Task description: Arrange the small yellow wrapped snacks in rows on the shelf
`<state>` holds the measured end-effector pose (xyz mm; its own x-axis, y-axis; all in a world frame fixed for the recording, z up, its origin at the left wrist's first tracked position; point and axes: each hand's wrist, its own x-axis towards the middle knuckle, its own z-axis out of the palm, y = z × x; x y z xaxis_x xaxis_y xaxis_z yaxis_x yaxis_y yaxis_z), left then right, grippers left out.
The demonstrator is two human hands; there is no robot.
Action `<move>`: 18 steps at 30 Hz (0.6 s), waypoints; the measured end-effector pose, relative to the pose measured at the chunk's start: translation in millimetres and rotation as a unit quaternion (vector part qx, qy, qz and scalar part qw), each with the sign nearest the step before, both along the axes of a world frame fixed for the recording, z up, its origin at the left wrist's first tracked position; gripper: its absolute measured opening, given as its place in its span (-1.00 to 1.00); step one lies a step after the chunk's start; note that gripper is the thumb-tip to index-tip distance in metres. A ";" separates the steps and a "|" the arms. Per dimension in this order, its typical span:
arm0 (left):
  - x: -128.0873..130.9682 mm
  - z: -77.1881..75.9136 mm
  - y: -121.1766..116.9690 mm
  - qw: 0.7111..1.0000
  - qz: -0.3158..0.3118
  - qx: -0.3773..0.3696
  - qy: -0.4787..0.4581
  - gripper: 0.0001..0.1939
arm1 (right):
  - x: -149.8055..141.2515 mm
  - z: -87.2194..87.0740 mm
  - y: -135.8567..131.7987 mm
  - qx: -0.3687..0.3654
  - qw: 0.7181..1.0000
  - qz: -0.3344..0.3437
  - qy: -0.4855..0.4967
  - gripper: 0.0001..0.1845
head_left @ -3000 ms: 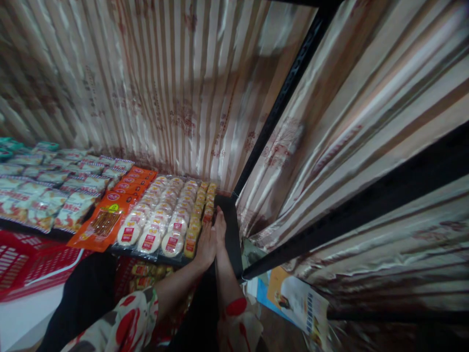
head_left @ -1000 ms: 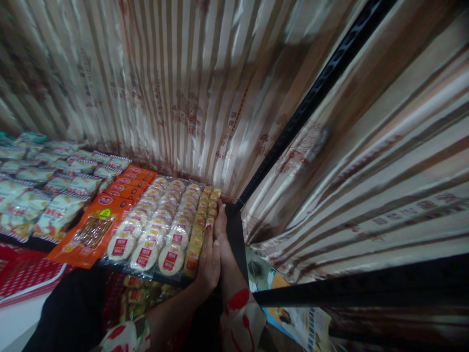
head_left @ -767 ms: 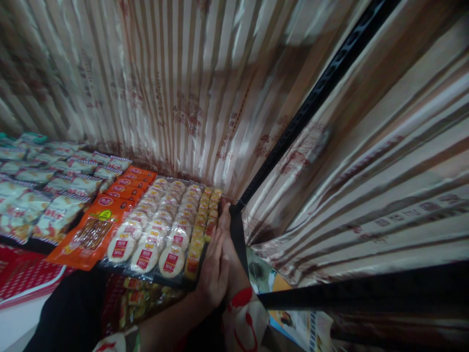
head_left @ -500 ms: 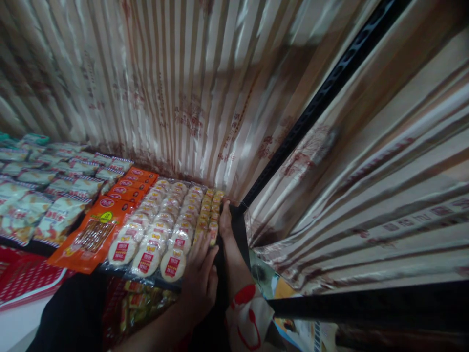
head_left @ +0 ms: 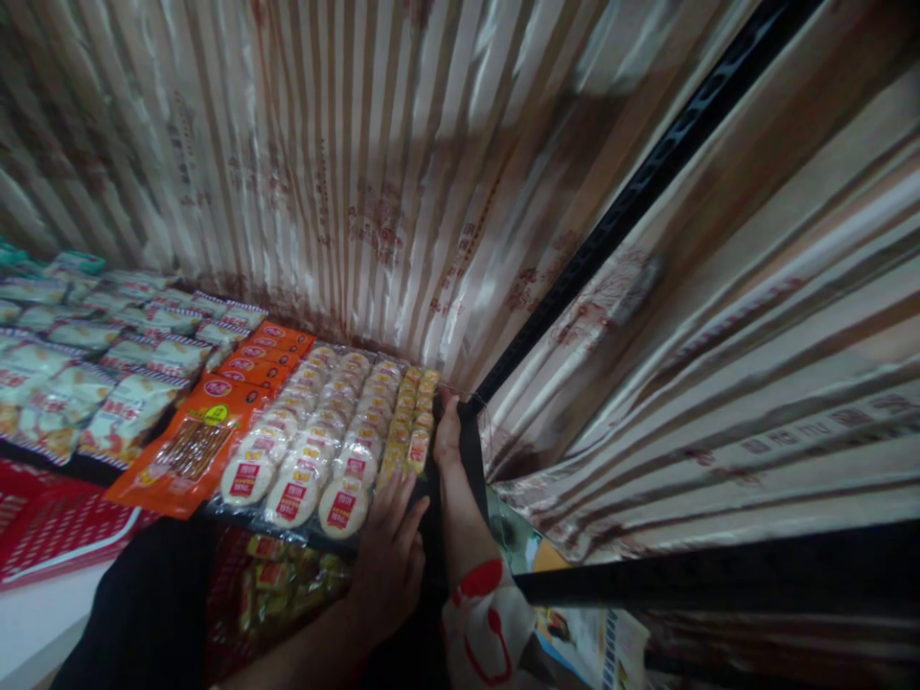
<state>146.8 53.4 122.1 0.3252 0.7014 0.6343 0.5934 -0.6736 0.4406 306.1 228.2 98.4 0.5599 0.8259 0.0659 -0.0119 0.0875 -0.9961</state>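
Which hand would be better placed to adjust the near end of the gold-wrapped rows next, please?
Probably the left hand: it lies at the near end of the gold-wrapped rows, while the right hand rests alongside them, farther back.

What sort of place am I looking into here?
Likely a shop or a snack display. Orange snack packs, round white crackers and gold packets lie in neat rows on a black shelf, and a red perforated basket shows at its near side.
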 end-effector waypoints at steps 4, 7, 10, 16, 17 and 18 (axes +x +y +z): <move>-3.3 -5.2 -5.4 1.000 -0.005 0.022 -0.014 -0.53 | -4.5 -2.4 -19.6 -0.030 0.999 -0.033 0.012 -0.21; -9.4 -10.9 -11.6 1.000 0.003 0.028 -0.011 -0.55 | -11.6 -2.8 -37.2 -0.030 0.998 -0.058 0.012 -0.20; -19.9 -16.6 -19.3 1.000 0.009 0.020 -0.003 -0.56 | -22.0 -2.0 -57.7 -0.036 0.997 -0.069 0.007 -0.19; -50.0 -23.5 -36.6 1.000 -0.010 -0.008 -0.004 -0.61 | -52.0 -3.8 -108.7 -0.023 0.995 -0.095 -0.011 -0.27; -53.6 -24.2 -39.3 1.000 -0.010 -0.013 0.000 -0.62 | -57.2 -4.6 -116.7 -0.026 0.995 -0.095 -0.012 -0.27; -56.2 -25.0 -41.8 1.000 -0.007 -0.019 0.005 -0.63 | -62.2 -5.4 -124.2 -0.029 0.995 -0.095 -0.012 -0.28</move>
<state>90.7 11.5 97.1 0.3414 0.7207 0.6034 0.5885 -0.6644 0.4607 243.8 104.0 93.0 0.7053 0.7079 0.0368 0.0239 0.0281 -0.9993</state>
